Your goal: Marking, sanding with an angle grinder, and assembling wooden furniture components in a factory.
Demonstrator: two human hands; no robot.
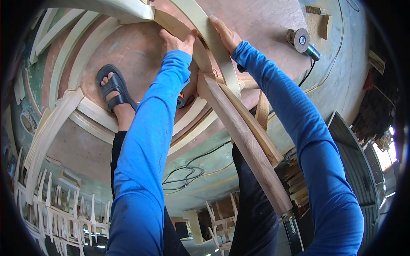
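Note:
A curved inner wooden rail [200,53] joins the top of a thick wooden leg [245,145], which slants down to the right. My left hand [177,42] is closed on this rail, thumb and a finger apart across its edge. Alongside the rail's outer face runs a paler curved wooden strip [222,53], with a narrow dark gap between them. My right hand [225,35] grips the strip's outer side; its thumb is hidden. A second wooden bar [254,126] lies close beside the leg.
At the right, an angle grinder [301,40] with a round disc rests on the pinkish board [273,21]. Curved wooden pieces [66,51] ring my sandalled foot [114,87]. Black cable [185,173] coils on the floor. Chair frames [64,213] stand lower left.

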